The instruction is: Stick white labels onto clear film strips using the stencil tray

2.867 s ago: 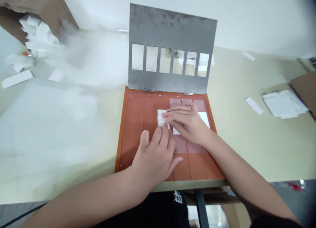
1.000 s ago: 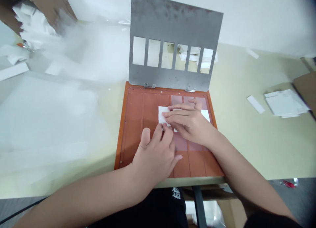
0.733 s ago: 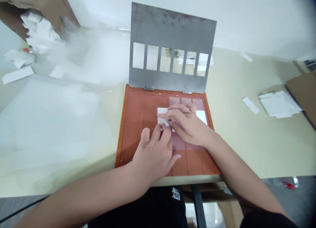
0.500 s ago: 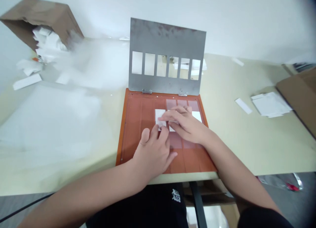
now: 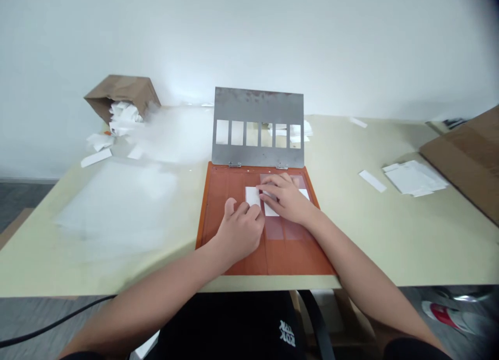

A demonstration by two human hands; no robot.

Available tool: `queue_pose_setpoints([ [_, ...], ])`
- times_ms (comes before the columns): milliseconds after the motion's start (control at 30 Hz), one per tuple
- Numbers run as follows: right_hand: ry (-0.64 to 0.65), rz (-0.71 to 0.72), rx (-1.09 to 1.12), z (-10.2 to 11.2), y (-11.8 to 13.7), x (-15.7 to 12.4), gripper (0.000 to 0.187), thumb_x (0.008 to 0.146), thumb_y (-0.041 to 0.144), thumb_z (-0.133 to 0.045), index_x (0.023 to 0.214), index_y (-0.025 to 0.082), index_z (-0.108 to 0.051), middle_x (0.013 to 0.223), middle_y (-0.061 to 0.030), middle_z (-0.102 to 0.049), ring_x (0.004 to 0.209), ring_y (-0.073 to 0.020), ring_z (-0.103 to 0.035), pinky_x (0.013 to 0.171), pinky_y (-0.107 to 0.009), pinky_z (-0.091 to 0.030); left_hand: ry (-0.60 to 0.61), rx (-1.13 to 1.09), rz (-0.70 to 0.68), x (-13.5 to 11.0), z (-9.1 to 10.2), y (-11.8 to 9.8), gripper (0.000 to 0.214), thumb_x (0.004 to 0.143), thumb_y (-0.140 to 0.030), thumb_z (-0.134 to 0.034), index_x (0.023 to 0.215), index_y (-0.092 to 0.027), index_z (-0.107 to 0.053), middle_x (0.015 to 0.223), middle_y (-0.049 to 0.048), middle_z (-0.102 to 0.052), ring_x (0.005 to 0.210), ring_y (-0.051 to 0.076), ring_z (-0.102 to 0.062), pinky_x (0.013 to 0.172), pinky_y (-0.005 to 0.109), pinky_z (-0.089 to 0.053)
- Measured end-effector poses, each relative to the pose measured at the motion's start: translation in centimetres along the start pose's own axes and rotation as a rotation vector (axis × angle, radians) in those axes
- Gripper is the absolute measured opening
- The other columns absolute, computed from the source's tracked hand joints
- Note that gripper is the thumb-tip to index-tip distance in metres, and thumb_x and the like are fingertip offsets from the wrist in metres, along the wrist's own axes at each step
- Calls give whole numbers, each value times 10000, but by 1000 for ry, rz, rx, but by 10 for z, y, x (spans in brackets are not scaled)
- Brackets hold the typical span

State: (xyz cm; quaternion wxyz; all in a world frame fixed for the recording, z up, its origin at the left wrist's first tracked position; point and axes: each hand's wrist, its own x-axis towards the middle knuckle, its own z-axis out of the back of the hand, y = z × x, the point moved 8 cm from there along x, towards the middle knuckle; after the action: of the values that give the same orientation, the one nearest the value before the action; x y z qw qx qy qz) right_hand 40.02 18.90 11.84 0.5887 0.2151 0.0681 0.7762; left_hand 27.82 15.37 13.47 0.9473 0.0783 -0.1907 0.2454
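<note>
An orange hinged board [image 5: 230,258] lies in front of me, its grey metal cover plate [image 5: 257,105] with a row of rectangular windows standing raised at the back. On the board a white card [image 5: 252,195] sits near the middle. My left hand [image 5: 239,229] is closed at this card's lower edge, fingers curled, one finger sticking up, thumb hidden. My right hand [image 5: 287,198] lies over the neighbouring white card [image 5: 271,210], fingers stretched and apart, fingertips at the first card's right edge. Clear film [image 5: 292,231] lies under the cards on the board's right half.
Left of the board lies a stack of translucent sheets [image 5: 117,209]. Behind it a brown cardboard box [image 5: 128,87] spills white pieces [image 5: 125,116]. To the right are a white strip [image 5: 372,181], a pile of white cards [image 5: 415,178] and a large cardboard box [image 5: 468,162].
The camera view has tilted up. My left hand's fingers have curled in at the card's lower edge, its thumb now tucked out of sight. My right hand stays over the cards.
</note>
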Motion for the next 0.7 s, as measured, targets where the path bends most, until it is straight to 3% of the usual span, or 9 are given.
queue_pose_setpoints([
  [133,45,-44,-20,-5,-1,3,282,993,324,-447,1138,203,-656,1203,-95,-597,1037,-262,-450,813,-417,-296,24,-30,13,1,-7,6,256,797,6,-458,821,-143,-666,789,61,-598,771,178,-514,853,445,-252],
  [400,108,-108,-13,-8,3,8,228,982,337,-462,1089,192,-602,1224,-98,-568,1071,-265,-435,850,-424,-296,60,-62,49,5,-6,13,233,861,-39,-462,765,-149,-643,793,45,-611,770,175,-521,816,424,-259],
  [700,132,-143,113,-4,5,13,201,959,367,-486,1064,199,-519,1127,-80,-620,1086,-250,-510,902,-422,-325,2,-47,53,6,2,14,188,908,-141,-491,802,-136,-646,828,67,-622,774,173,-542,805,420,-276],
])
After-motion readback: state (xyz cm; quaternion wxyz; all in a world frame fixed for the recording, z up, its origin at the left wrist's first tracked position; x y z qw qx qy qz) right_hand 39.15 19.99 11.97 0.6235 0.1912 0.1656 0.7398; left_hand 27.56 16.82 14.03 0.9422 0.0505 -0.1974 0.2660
